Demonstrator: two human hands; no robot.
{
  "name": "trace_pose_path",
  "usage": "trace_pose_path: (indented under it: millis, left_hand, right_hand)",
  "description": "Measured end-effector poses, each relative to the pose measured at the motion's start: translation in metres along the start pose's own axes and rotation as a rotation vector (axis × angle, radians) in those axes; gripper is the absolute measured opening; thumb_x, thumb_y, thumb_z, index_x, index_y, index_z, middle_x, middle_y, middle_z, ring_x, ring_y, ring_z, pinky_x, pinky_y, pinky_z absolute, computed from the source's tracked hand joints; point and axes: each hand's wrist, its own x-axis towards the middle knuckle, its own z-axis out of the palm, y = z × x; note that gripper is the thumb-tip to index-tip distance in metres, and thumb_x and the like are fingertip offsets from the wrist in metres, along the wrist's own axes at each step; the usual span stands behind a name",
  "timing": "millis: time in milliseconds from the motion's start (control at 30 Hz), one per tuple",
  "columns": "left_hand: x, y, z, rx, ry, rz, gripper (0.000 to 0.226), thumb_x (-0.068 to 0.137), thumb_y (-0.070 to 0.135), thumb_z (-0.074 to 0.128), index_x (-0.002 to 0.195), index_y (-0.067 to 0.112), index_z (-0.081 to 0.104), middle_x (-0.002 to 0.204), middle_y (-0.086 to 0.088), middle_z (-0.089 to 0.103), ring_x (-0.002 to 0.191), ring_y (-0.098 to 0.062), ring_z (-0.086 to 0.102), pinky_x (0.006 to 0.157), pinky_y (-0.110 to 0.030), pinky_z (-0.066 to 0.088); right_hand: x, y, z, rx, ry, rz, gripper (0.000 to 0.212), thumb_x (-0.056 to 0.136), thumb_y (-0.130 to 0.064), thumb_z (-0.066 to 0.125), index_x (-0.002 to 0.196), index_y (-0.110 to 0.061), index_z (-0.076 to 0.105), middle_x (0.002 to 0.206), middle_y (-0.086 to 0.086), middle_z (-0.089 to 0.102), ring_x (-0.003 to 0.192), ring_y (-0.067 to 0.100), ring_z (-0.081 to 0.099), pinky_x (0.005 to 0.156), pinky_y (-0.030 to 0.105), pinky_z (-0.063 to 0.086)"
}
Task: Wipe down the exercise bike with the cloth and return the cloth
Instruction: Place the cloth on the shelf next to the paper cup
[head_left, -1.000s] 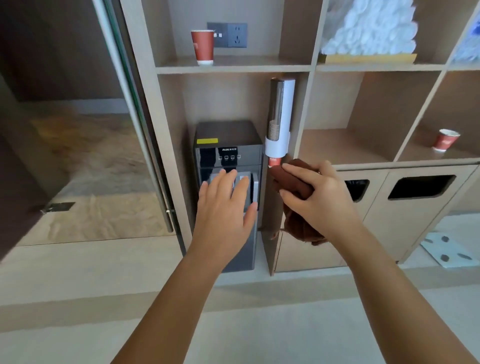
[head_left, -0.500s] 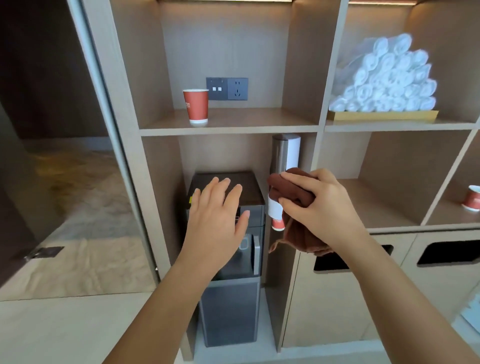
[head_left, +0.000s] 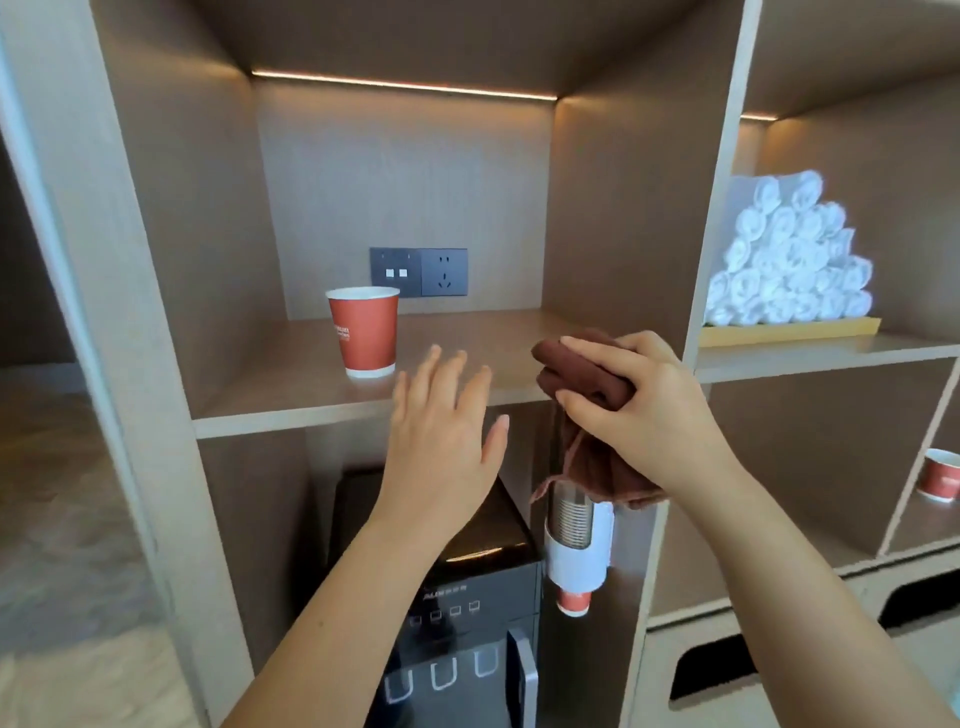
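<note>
The cloth (head_left: 582, 374) is dark brown and bunched into thick folds, gripped by the right hand (head_left: 649, 410) with its fingers curled round it. It sits just off frame centre at three o'clock. The folded end pokes out of the grip toward nine o'clock, and a loose, crumpled tail hangs down toward six o'clock.
</note>
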Motion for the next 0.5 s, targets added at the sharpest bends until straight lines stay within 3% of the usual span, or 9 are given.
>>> trace_pose_path:
  millis: [100, 233, 367, 500]
  left_hand:
    - [0.031, -0.013, 0.01, -0.069, 0.037, 0.021, 0.045, 0.09, 0.031, 0.048, 0.131, 0.012, 0.045, 0.142, -0.012, 0.039, 0.136, -0.028, 0.025, 0.111, -0.045, 0.015]
    - [0.061, -0.023, 0.025, -0.042, 0.03, 0.016, 0.049, 0.092, 0.037, 0.042, 0.136, 0.017, 0.038, 0.147, -0.008, 0.031, 0.138, -0.025, 0.018, 0.112, -0.043, 0.01]
    - [0.077, -0.024, 0.038, -0.026, 0.03, 0.045, 0.048, 0.091, 0.035, 0.044, 0.134, 0.013, 0.041, 0.144, -0.011, 0.036, 0.137, -0.028, 0.021, 0.111, -0.046, 0.014]
    - [0.085, -0.027, 0.048, 0.002, 0.036, 0.026, 0.045, 0.091, 0.032, 0.045, 0.132, 0.013, 0.044, 0.143, -0.012, 0.039, 0.136, -0.03, 0.025, 0.11, -0.048, 0.017]
  right_hand:
    - [0.026, 0.001, 0.012, 0.017, 0.061, -0.002, 0.048, 0.074, -0.027, 0.072, 0.12, -0.031, 0.059, 0.104, -0.002, 0.05, 0.095, 0.005, 0.048, 0.08, -0.009, 0.026]
    - [0.05, 0.005, 0.023, -0.055, 0.081, -0.028, 0.048, 0.074, -0.028, 0.072, 0.12, -0.032, 0.059, 0.099, -0.004, 0.047, 0.089, 0.004, 0.047, 0.077, -0.009, 0.025]
    - [0.077, 0.012, 0.034, -0.105, 0.037, -0.033, 0.049, 0.076, -0.028, 0.07, 0.122, -0.032, 0.057, 0.099, -0.003, 0.044, 0.089, 0.003, 0.044, 0.077, 0.005, 0.03]
    - [0.106, 0.019, 0.048, -0.18, -0.014, -0.049, 0.048, 0.078, -0.028, 0.068, 0.124, -0.03, 0.056, 0.104, 0.004, 0.047, 0.101, 0.021, 0.052, 0.086, 0.023, 0.041]
